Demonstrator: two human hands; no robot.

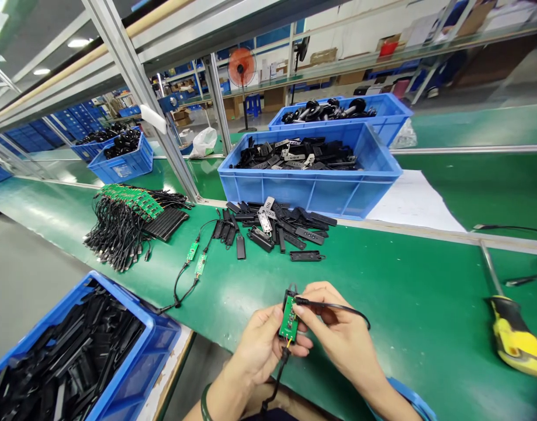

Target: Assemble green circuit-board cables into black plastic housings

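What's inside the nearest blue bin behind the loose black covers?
Black plastic covers, some with white labels, heaped in the blue bin; its walls hide the lower layers.

The right hand (338,333) covers part of the green board (289,320); the yellow tool (513,336) is cut off.

A glossy green counter (382,292) carries smooth blue plastic bins (312,187), matt black plastic housings (272,228) and a shiny green circuit board (288,318).
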